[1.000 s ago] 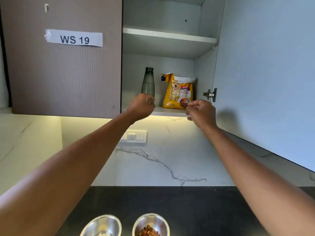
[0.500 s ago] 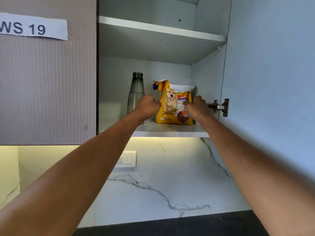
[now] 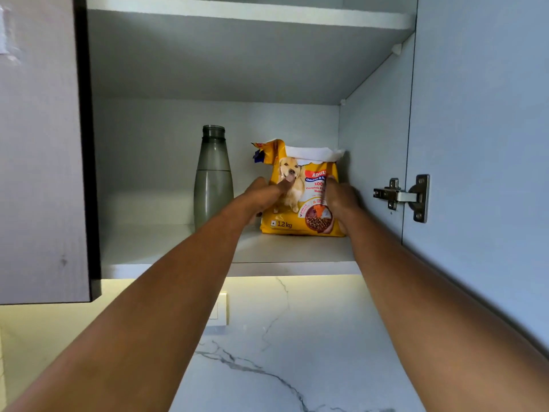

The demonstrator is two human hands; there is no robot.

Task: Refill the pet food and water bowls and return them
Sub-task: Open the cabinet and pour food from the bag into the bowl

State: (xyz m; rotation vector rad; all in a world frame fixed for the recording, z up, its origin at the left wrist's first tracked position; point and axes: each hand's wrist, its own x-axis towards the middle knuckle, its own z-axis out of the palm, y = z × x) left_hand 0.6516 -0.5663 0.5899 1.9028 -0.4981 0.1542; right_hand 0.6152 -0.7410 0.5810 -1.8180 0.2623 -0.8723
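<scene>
A yellow pet food bag [image 3: 300, 212] with a dog picture and a torn white top stands upright on the lower cabinet shelf [image 3: 178, 248], against the right wall. My left hand [image 3: 261, 197] presses on the bag's left side and my right hand [image 3: 340, 200] on its right side, thumbs across the front. A grey translucent water bottle [image 3: 213, 179], partly filled, stands just left of the bag. The bowls are out of view.
The cabinet door [image 3: 481, 144] hangs open on the right with a metal hinge [image 3: 404, 197]. A closed brown door [image 3: 38, 173] is on the left. An upper shelf [image 3: 252, 16] sits above. White marble backsplash [image 3: 282, 352] with a switch plate [image 3: 219, 309] lies below.
Both hands have reached from the shelf's front edge into the cabinet and closed on the sides of the food bag. The view has tilted up, and the bowls have dropped out of sight.
</scene>
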